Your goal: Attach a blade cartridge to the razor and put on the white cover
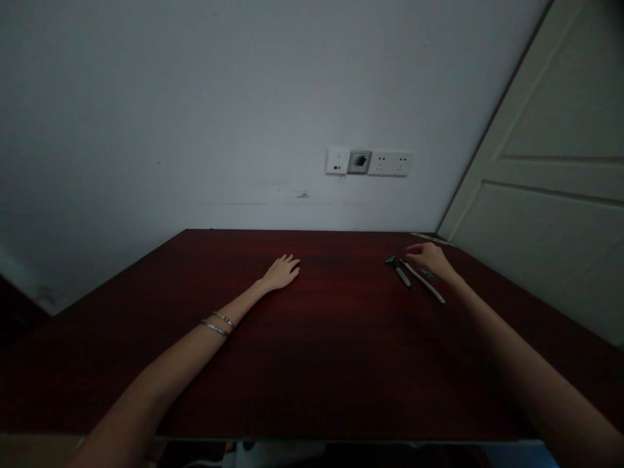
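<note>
My left hand point(283, 272) lies flat on the dark red tabletop point(316, 364), fingers spread, with nothing in it. My right hand point(429, 257) is over the right part of the table, its thumb and fingers drawn together in a pinch. Whether anything small is between those fingertips is hidden. Just below it, a slim white stick point(429, 284), perhaps a toothbrush, lies at a slant. Beside that on the left is a razor point(402, 276) with a grey handle and a greenish head. A small green item point(428, 273) shows close under my right wrist.
At the back right corner lies a thin pale strip point(431, 238). Behind the table rises a white wall point(219, 117) with sockets point(390, 164) in a row. A pale panelled door point(550, 201) borders the right side. The table's front edge point(341, 439) is near me.
</note>
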Tool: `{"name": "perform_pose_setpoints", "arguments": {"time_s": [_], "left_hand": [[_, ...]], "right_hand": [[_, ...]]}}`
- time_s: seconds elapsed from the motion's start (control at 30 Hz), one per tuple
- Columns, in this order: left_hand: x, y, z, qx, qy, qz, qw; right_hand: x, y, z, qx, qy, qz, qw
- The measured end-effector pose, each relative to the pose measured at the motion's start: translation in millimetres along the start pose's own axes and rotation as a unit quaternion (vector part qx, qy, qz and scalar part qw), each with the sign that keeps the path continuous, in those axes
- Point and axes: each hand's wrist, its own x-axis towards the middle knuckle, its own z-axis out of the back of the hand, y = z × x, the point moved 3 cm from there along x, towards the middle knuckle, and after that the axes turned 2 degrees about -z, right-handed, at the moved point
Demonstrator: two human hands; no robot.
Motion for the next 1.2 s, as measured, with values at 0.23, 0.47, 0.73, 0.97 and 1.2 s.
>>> {"name": "perform_pose_setpoints", "arguments": {"time_s": [0.23, 0.47, 0.73, 0.97, 1.2], "left_hand": [[1, 1, -1, 0.002, -0.011, -0.006, 1.000], [-1, -1, 3, 0.006, -0.011, -0.004, 1.000], [-1, -2, 3, -0.003, -0.013, -0.006, 1.000], [6, -3, 18, -0.231, -0.077, 0.038, 0.969], [37, -22, 36, -0.428, -0.116, 0.091, 0.891]], "right_hand": [[-18, -18, -27, -0.097, 0.033, -0.004, 0.995], [-19, -2, -44, -0.177, 0.020, -0.030, 0.983], [-21, 9, -42, -0.187, -0.004, -0.056, 0.981], [-18, 39, -40, 0.139, -0.002, -0.065, 0.988], [-26, 108, -55, 0.331, 0.063, -0.007, 0.941]]}}
